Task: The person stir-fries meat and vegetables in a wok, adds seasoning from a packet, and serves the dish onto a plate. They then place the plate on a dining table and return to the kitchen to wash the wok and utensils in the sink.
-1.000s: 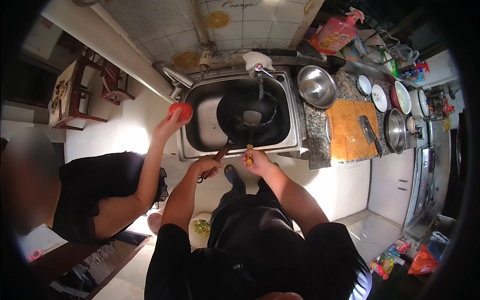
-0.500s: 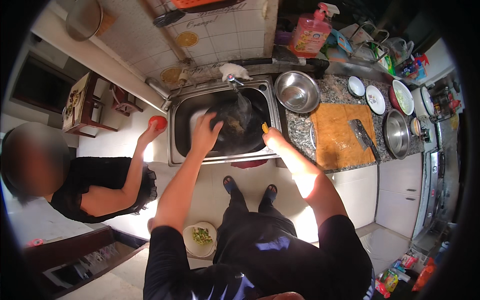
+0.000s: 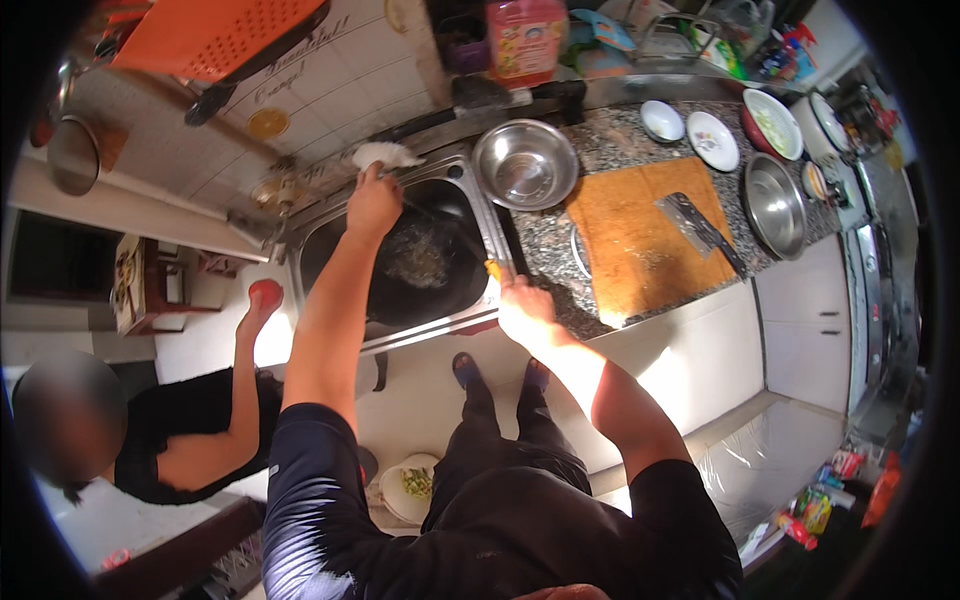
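A black wok (image 3: pixel 450 218) with murky water in its bottom sits in the metal sink (image 3: pixel 468 318). My left hand (image 3: pixel 374 208) is closed over the top of the tap (image 3: pixel 378 168) behind the sink, mostly hiding it. At the sink's right rim, my right hand (image 3: pixel 526 306) is closed around a thing with a yellow end (image 3: pixel 493 270) that points toward the wok. The rest of that thing is inside my fist, so its kind cannot be told. A white cloth (image 3: pixel 400 156) lies beside the tap.
Right of the sink are a steel bowl (image 3: pixel 525 165), a wooden cutting board (image 3: pixel 630 240) with a cleaver (image 3: pixel 700 228), small dishes and another steel bowl (image 3: pixel 775 205). A person at left holds a red round thing (image 3: pixel 265 294). A plate of chopped greens (image 3: pixel 407 490) stands low behind me.
My left hand has gone from above the wok up to the tap. My right hand still grips the yellow-ended thing at the rim. The view has shifted, showing an orange basket higher up.
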`<state>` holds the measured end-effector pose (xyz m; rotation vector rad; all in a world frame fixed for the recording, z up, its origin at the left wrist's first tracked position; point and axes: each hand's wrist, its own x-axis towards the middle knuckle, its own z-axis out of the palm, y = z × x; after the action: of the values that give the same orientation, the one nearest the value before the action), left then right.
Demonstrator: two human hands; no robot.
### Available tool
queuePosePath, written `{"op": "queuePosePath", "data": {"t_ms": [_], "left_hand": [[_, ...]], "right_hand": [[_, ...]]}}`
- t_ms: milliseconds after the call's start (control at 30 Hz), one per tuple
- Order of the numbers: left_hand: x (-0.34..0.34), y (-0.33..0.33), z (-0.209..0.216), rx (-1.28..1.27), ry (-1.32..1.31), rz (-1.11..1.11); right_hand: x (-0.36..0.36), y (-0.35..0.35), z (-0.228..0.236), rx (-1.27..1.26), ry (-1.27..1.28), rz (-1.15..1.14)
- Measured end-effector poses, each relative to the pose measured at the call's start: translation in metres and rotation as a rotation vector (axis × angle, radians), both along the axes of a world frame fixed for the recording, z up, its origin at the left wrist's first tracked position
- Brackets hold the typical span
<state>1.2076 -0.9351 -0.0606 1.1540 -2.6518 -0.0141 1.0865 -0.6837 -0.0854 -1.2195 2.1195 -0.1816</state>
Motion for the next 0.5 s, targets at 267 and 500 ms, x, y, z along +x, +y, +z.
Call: {"op": "queuePosePath", "data": {"t_ms": [267, 500], "left_hand": [[0.029, 0.035, 0.019, 0.156, 0.383, -0.008], [0.204, 0.16, -0.083, 0.142, 0.331, 0.248]], "right_hand": [[-0.032, 0.115, 0.043, -0.595, -0.134, 0.09], [-0.053, 0.18, 0.095, -0.321, 0.28, -0.455]]}}
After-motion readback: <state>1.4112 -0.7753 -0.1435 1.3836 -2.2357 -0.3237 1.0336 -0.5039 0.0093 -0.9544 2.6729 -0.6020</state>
